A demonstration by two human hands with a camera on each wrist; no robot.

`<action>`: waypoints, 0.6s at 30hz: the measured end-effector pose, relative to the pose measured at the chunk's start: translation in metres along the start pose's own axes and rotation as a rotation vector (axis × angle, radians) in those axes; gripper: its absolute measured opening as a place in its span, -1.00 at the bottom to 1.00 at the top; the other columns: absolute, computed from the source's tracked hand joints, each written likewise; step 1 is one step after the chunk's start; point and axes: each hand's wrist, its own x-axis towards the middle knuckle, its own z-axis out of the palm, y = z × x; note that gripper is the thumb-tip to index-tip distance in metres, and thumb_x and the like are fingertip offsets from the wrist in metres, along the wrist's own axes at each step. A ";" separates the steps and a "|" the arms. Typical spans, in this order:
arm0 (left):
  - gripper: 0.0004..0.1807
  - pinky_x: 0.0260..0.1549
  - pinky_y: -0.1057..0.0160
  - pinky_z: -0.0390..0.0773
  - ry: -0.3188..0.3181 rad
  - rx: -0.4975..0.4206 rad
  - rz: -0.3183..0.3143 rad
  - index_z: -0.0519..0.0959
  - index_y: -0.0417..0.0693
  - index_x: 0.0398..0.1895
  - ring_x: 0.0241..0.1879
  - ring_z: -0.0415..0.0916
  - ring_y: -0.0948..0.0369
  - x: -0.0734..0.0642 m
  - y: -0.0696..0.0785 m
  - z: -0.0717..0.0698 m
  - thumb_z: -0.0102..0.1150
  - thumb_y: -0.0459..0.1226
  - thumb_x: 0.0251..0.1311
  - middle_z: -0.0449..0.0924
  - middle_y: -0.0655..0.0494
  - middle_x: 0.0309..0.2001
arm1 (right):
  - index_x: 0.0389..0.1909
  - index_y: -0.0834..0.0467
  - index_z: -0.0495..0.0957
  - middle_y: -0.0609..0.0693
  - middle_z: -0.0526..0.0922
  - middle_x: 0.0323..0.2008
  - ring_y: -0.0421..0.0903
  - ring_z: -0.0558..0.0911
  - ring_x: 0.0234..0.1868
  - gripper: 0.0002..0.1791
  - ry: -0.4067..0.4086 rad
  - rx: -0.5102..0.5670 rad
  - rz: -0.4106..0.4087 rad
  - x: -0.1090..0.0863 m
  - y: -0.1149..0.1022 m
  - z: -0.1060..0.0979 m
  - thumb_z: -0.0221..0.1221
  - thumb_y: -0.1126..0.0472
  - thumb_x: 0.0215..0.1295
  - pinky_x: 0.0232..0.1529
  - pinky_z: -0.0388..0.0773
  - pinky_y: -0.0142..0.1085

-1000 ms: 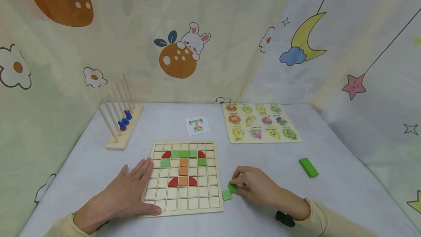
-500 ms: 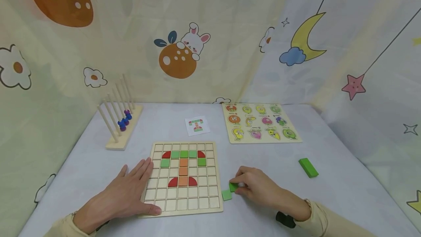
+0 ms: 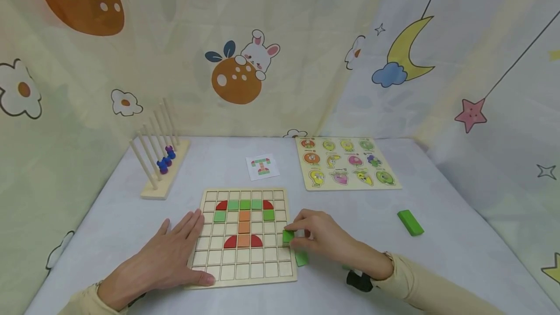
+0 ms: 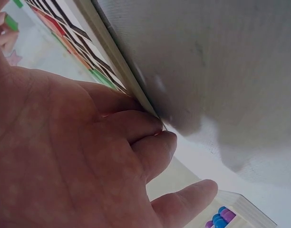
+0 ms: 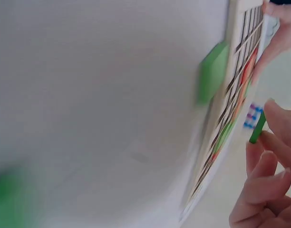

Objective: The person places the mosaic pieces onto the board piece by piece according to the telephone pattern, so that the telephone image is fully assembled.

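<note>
My left hand (image 3: pixel 164 259) rests along the left edge of a wooden grid board (image 3: pixel 264 270), its fingers straight and its thumb on the near corner. Red quarter-round, green and orange square tiles (image 3: pixel 244 227) form a T-like figure in the grid. My right hand (image 3: pixel 325 237) pinches a green square tile (image 3: pixel 288 237) between thumb and fingers, over the board's right edge. In the right wrist view that tile (image 5: pixel 257 127) is seen edge-on, raised off the board. Another green tile (image 3: pixel 302 259) lies on the table against the board's right side.
A picture card (image 3: pixel 263 167) with a similar figure lies behind the board. A peg rack (image 3: pixel 162 188) with blue and purple beads stands back left. A fruit puzzle board (image 3: pixel 323 166) lies back right, and a green block (image 3: pixel 410 222) lies at the right.
My right hand has lifted the green tile from the table and moved it left and away from me, over the board's edge. My left hand has stayed still.
</note>
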 end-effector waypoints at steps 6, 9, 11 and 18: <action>0.61 0.37 -0.58 -0.05 0.000 -0.005 0.000 0.06 -0.32 0.60 0.61 -0.01 -0.23 -0.001 0.001 -0.001 0.19 0.67 -0.35 -0.02 -0.25 0.64 | 0.06 0.12 0.75 -0.09 0.73 -0.19 -0.35 0.47 -0.39 -0.65 -0.026 -0.006 -0.095 0.032 -0.035 0.018 0.43 0.16 0.25 -0.37 0.42 -0.54; 0.60 0.37 -0.58 -0.04 0.004 0.000 0.003 0.07 -0.31 0.60 0.61 0.00 -0.22 -0.001 0.001 -0.001 0.17 0.67 -0.35 -0.02 -0.25 0.64 | 0.06 0.08 0.76 -0.12 0.74 -0.23 -0.31 0.49 -0.38 -0.65 -0.057 -0.040 -0.135 0.047 -0.052 0.027 0.43 0.14 0.26 -0.39 0.37 -0.58; 0.60 0.36 -0.58 -0.03 0.012 0.004 0.009 0.07 -0.31 0.60 0.61 0.01 -0.22 -0.002 0.000 -0.001 0.16 0.68 -0.34 -0.02 -0.25 0.64 | 0.05 0.05 0.76 -0.14 0.74 -0.27 -0.31 0.51 -0.38 -0.66 -0.082 -0.067 -0.164 0.055 -0.061 0.033 0.43 0.12 0.26 -0.41 0.35 -0.59; 0.61 0.36 -0.56 0.02 0.030 0.010 0.035 0.08 -0.33 0.59 0.61 0.02 -0.21 -0.004 -0.001 0.000 0.08 0.71 -0.33 -0.01 -0.25 0.64 | 0.02 0.02 0.78 -0.22 0.78 -0.25 -0.42 0.57 -0.31 -0.69 -0.153 -0.130 -0.201 0.069 -0.075 0.049 0.43 0.09 0.26 -0.35 0.37 -0.63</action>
